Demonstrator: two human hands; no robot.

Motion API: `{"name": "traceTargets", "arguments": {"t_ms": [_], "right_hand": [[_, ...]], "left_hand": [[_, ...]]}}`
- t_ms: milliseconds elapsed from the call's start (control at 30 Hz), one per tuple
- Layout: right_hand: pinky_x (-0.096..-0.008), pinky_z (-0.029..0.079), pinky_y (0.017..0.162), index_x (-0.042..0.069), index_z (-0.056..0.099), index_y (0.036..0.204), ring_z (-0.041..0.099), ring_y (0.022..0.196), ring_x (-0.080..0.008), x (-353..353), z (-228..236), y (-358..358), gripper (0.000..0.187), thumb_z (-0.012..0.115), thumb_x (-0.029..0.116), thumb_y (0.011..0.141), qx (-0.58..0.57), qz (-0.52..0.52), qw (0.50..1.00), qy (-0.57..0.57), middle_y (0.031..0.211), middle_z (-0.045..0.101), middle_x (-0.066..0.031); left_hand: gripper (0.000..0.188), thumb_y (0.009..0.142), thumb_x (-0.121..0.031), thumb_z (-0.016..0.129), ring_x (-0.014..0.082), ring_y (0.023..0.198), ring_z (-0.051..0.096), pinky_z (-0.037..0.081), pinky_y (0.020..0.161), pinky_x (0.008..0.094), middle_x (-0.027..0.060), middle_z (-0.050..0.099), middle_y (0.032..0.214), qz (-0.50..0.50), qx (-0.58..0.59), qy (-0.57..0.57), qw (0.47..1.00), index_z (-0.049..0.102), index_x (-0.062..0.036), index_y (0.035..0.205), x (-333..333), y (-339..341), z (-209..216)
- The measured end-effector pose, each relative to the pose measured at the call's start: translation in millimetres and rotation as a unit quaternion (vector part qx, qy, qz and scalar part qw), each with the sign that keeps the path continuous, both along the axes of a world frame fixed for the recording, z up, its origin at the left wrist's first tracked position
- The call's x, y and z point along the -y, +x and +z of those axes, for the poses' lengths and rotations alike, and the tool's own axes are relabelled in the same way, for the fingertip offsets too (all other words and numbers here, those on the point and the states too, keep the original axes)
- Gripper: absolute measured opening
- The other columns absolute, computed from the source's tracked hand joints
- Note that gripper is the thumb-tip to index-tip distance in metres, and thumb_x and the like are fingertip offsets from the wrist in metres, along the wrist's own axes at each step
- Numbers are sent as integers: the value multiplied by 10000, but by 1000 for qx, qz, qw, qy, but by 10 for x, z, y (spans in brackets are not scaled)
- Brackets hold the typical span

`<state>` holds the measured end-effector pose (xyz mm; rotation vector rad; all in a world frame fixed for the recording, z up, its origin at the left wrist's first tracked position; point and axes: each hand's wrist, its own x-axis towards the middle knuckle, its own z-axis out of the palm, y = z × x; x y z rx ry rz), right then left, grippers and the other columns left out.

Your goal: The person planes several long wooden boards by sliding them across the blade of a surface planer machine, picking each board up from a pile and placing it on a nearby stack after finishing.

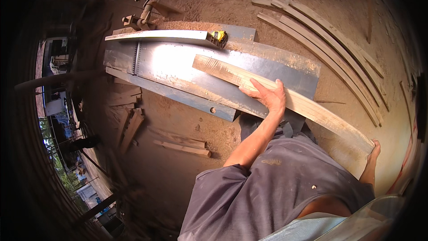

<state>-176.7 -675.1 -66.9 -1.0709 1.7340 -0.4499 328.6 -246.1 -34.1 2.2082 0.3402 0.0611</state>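
Note:
A long pale wooden board (223, 68) lies slanting over the metal bed (272, 71) of a jointer, its near part sticking out past the bed to the right. My left hand (269, 96) grips the board around its middle, thumb and fingers at its edges. At the near right end, my right hand (374, 149) holds the board's tip, most of that hand being hidden. The board's far end rests on or just over the bed, short of the toothed cutter slot (136, 58). Along the bed's far side runs the metal fence (178, 35).
A yellow tape measure (218, 35) sits by the fence's right end. Behind the fence stands a clamp-like bracket (147, 9). Several long wooden strips (321, 49) lie on the dusty floor at right; short offcuts (183, 147) lie at left. Sawdust covers the bed's edges.

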Motion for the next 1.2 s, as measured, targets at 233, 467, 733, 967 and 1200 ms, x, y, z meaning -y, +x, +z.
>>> {"name": "traceTargets", "arguments": {"t_ms": [233, 467, 733, 967, 1200], "right_hand": [[-368, 510, 837, 11, 706, 962, 642, 881, -253, 291, -104, -197, 306, 635, 249, 784, 7, -53, 998, -27, 970, 685, -106], [-371, 500, 899, -49, 685, 1083, 647, 934, -260, -316, -221, 1136, 382, 636, 272, 881, 41, -13, 999, 9, 1039, 691, -151], [-391, 295, 1158, -121, 379, 1453, 400, 1401, -326, -1713, 160, 3203, 835, 696, 399, 882, -81, 247, 963, -66, 1508, 397, -282], [-392, 381, 1072, -80, 503, 1349, 529, 1259, -335, -2579, 512, 4564, 766, 716, 465, 856, -219, 402, 886, -73, 1332, 561, -273], [-344, 422, 1002, -54, 602, 1237, 601, 1111, -251, -3158, 580, 5275, 565, 705, 366, 873, -151, 416, 891, -101, 1182, 658, -164]], "left_hand": [[776, 925, -201, 617, 578, 1449, -39, 82, 1190, 577, 425, -168, 1532, -55, 52, 13, 997, 198, 87, 1512, 321, 184, -183], [567, 973, -180, 506, 553, 1467, 9, 107, 1211, 509, 414, -116, 1555, 37, 63, 22, 997, 370, 92, 1452, -451, 1335, -258], [474, 978, -142, 480, 571, 1445, 111, 189, 1192, 535, 428, -47, 1543, 74, 68, 77, 992, 448, 50, 1409, -1681, 2957, -281], [379, 984, -131, 494, 603, 1415, 176, 247, 1166, 569, 418, -62, 1547, 92, 56, 109, 988, 473, 5, 1337, -2607, 4078, -339], [382, 954, -116, 537, 590, 1400, 228, 286, 1155, 526, 404, -20, 1544, 113, 37, 168, 979, 482, -10, 1318, -3033, 4667, -351]]}}
